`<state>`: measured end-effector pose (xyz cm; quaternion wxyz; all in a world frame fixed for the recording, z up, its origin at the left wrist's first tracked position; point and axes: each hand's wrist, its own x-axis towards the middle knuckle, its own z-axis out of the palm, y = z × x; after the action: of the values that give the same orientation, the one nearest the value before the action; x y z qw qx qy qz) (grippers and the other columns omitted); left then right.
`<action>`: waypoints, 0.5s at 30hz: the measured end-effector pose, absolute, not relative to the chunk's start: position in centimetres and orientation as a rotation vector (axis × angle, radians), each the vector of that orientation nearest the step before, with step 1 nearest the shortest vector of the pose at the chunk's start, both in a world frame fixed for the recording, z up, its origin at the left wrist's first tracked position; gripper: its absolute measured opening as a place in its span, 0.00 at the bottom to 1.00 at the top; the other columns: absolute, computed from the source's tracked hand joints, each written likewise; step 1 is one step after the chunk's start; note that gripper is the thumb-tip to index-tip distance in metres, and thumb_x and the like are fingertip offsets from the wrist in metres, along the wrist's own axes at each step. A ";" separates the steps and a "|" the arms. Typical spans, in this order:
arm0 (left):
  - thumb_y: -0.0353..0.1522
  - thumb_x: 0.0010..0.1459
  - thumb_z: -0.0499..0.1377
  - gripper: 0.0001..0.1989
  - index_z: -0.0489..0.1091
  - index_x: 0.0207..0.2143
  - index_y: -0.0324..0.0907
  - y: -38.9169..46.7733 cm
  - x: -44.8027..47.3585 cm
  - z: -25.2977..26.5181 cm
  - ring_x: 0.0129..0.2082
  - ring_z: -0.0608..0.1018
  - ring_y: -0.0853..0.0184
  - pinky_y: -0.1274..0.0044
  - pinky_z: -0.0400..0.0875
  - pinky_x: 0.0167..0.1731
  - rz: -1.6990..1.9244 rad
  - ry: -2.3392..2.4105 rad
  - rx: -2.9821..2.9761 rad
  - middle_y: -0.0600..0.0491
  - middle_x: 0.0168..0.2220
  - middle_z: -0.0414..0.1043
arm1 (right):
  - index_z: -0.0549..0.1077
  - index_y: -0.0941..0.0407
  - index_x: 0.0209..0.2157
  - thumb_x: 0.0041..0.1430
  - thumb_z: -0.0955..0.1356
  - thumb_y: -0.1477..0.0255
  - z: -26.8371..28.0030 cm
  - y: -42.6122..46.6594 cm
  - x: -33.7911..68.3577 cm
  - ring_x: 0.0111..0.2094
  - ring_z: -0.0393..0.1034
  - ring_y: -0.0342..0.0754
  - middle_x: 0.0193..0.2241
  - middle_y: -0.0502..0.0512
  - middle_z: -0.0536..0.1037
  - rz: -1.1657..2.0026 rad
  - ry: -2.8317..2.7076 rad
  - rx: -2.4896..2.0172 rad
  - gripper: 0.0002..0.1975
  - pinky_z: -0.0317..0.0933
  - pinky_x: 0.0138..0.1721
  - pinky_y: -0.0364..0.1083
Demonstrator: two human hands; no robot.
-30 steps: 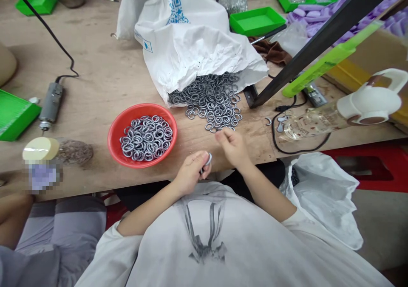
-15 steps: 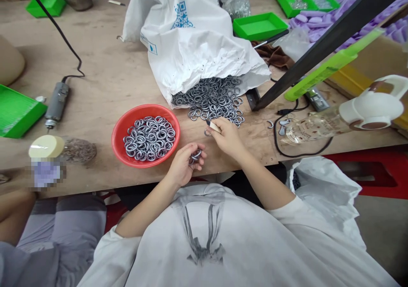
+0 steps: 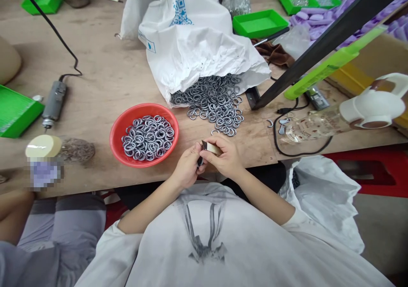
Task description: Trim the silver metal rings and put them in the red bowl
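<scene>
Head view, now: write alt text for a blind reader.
A person's right hand holds a pale-handled tool near the left hand, which grips a mostly hidden dark piece. Left of them, a red bowl holds metal rings; beyond, more rings spill from a white sack.

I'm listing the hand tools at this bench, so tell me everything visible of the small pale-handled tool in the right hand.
The small tool has an off-white handle, its material unclear, and a short dark end, perhaps a blade. The right hand grips the handle between thumb and fingers, partly covering it. The dark end points toward the left hand; whether it touches anything held there is unclear.
</scene>
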<state>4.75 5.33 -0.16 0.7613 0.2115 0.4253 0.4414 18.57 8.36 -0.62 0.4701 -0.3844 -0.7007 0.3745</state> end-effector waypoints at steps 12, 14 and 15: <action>0.57 0.45 0.70 0.36 0.55 0.25 0.38 4.9 4.9 0.4 0.15 0.56 0.79 0.84 0.48 0.15 1.013 0.876 0.399 0.59 0.17 0.53 | 0.71 0.60 0.29 0.68 0.65 0.56 -0.1 7.2 19.5 0.25 0.63 0.42 0.24 0.52 0.71 0.717 -2.014 -1.082 0.22 0.51 0.28 0.46; 0.56 0.44 0.71 0.36 0.55 0.24 0.37 4.9 5.1 0.3 0.15 0.57 0.78 0.83 0.49 0.15 1.021 0.885 0.387 0.59 0.17 0.52 | 0.70 0.60 0.26 0.70 0.63 0.57 0.1 6.7 19.5 0.24 0.62 0.42 0.23 0.52 0.70 0.619 -2.088 -1.076 0.23 0.49 0.28 0.47; 0.55 0.44 0.71 0.36 0.55 0.24 0.37 4.9 5.2 0.3 0.15 0.57 0.78 0.83 0.48 0.15 1.021 0.882 0.388 0.59 0.17 0.52 | 0.70 0.60 0.26 0.70 0.63 0.57 0.1 6.6 19.5 0.25 0.62 0.42 0.24 0.52 0.70 0.598 -2.099 -1.079 0.24 0.49 0.29 0.47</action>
<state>5.23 4.85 0.31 0.7634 0.1785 0.4058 0.4697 19.48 6.56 0.15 0.3461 -0.4157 -0.8089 0.2304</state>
